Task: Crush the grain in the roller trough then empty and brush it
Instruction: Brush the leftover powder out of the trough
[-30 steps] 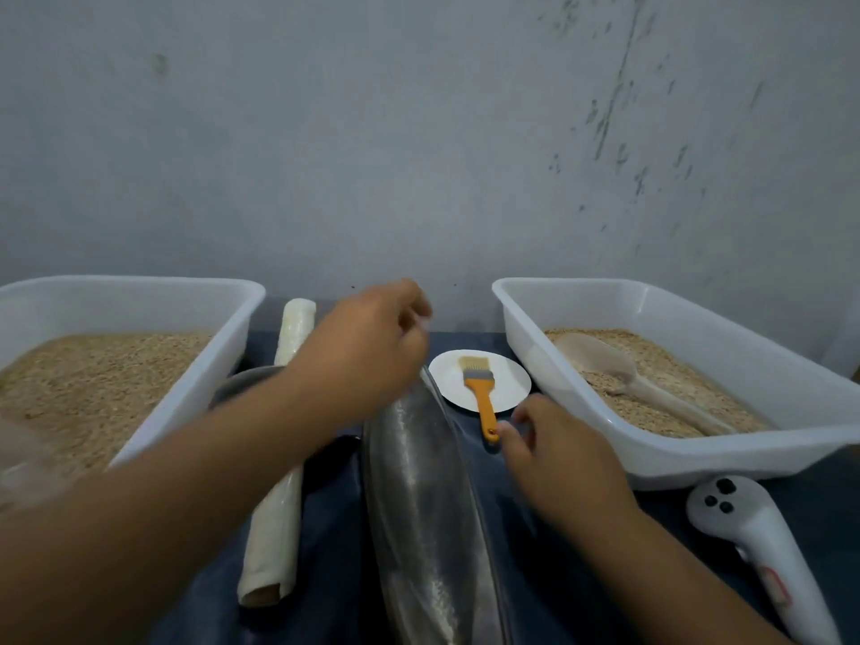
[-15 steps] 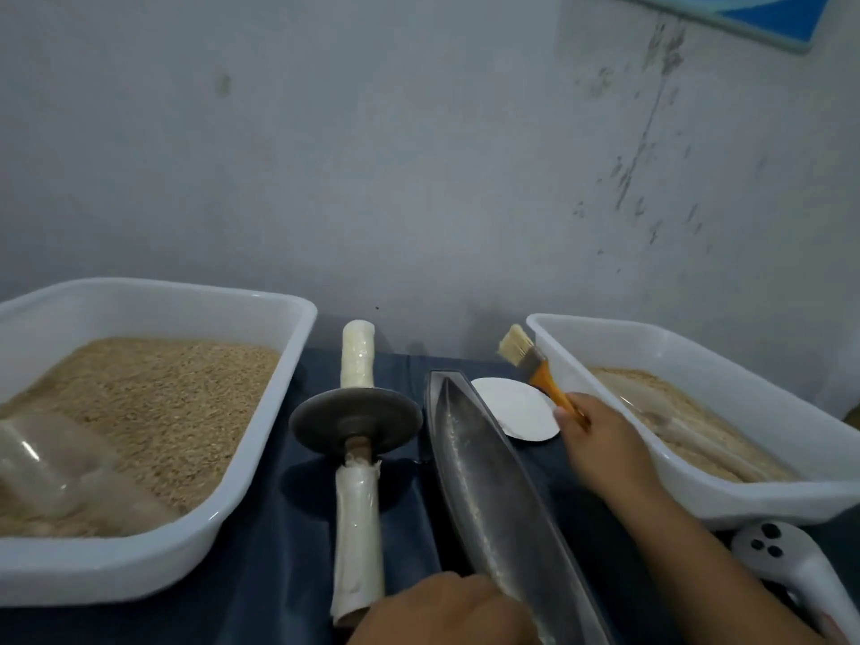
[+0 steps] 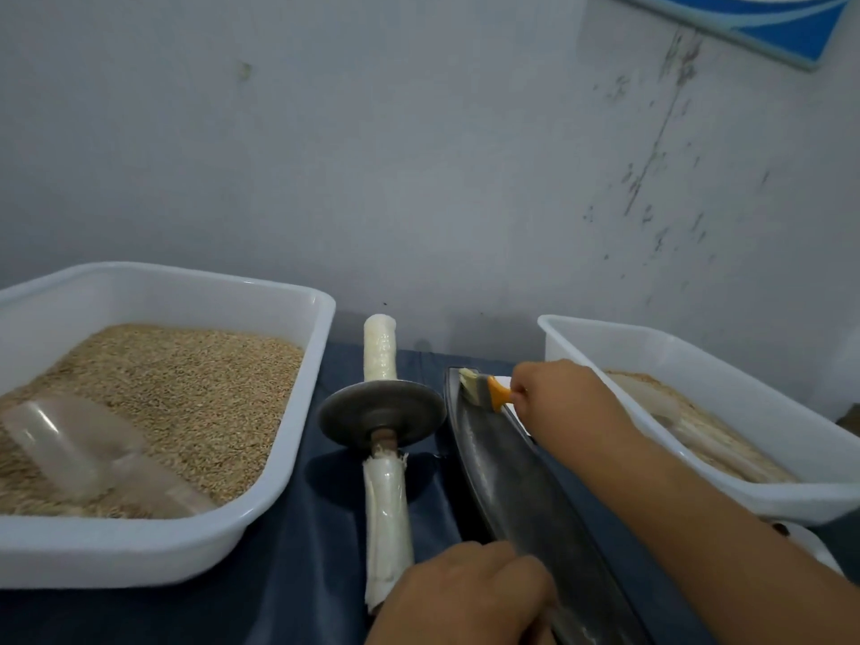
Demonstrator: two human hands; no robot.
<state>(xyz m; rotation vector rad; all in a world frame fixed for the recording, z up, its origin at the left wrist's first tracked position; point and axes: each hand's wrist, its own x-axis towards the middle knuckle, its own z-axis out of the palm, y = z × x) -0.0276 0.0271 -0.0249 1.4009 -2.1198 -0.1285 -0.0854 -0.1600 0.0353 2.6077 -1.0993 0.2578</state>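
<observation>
- Your right hand (image 3: pixel 565 402) pinches the orange handle of the brush (image 3: pixel 484 388), its pale bristles laid on the far tip of the trough (image 3: pixel 526 495).
- The trough, a long, narrow, dark metal boat with pointed ends, lies on the dark blue cloth (image 3: pixel 307 551) between the roller (image 3: pixel 382 414) and the right tub (image 3: pixel 726 412); its inner surface shows grey and dull, with no heap of grain visible.
- Your left hand (image 3: pixel 465 593) curls over the trough's near end, fingers bent round its rim.
- The roller, a grey metal disc on an axle with two cream-wrapped handles, rests just left of the trough.
- The left tub (image 3: pixel 298 439) holds tan grain (image 3: pixel 186 388) and a clear scoop (image 3: pixel 93 453).
- The right tub holds paler grain, partly hidden behind your forearm.
</observation>
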